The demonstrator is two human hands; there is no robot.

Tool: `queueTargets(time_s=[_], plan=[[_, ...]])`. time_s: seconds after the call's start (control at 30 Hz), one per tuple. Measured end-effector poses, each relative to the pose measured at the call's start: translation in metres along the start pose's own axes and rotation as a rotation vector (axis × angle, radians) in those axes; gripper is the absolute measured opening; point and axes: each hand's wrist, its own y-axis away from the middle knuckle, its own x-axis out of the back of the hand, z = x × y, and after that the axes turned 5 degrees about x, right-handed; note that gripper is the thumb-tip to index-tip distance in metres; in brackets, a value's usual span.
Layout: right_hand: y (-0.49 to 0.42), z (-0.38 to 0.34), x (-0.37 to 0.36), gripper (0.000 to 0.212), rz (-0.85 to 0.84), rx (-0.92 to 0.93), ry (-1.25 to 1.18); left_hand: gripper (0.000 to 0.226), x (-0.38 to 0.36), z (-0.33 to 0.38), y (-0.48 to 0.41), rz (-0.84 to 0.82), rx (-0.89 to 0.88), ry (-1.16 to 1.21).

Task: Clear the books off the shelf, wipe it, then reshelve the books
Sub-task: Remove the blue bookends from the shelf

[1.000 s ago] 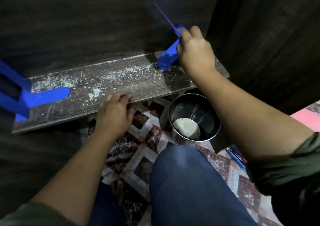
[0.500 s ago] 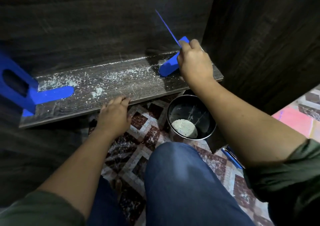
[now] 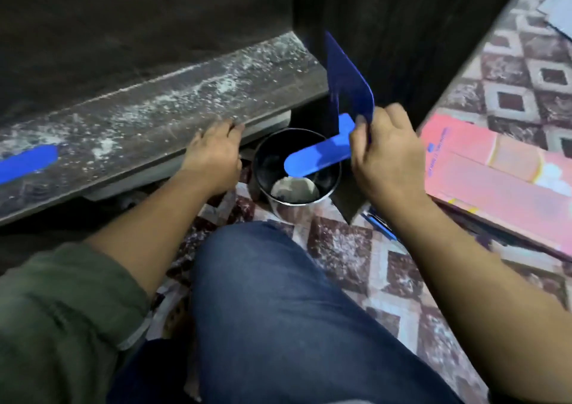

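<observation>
Shelf [image 3: 154, 116] beyond your left hand [image 3: 213, 156], resting loosely on its edge, is bookless but dusty, unwiped; your right hand [image 3: 383, 162] pinches a blue bookend [image 3: 346, 88].

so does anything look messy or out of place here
Yes: white powder is strewn along the dark shelf, some on the patterned floor too. The right hand holds a blue bookend above the bucket.

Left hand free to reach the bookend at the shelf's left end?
Likely yes: the left hand rests on the shelf edge holding nothing; only dusty board lies between it and that bookend.
</observation>
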Motion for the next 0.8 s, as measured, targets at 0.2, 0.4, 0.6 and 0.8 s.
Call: queueTargets(time_s=[0.2, 0.4, 0.6, 0.8], plan=[[0.104, 0.067, 0.030, 0.021, -0.144, 0.047, -0.025, 0.066, -0.017, 0.053, -0.023, -0.010, -0.079, -0.004], [0.193, 0.111, -0.006, 0.032, -0.417, -0.126, -0.077, 0.079, -0.040, 0.079, -0.041, 0.009, -0.052, -0.046], [0.246, 0.152, -0.076, 0.043, -0.792, -0.328, -0.072, 0.085, -0.052, 0.079, -0.051, 0.226, 0.038, -0.012], [0.260, 0.167, -0.117, 0.032, -0.894, -0.586, -0.021, 0.079, -0.060, 0.070, -0.059, 0.210, 0.060, -0.045]])
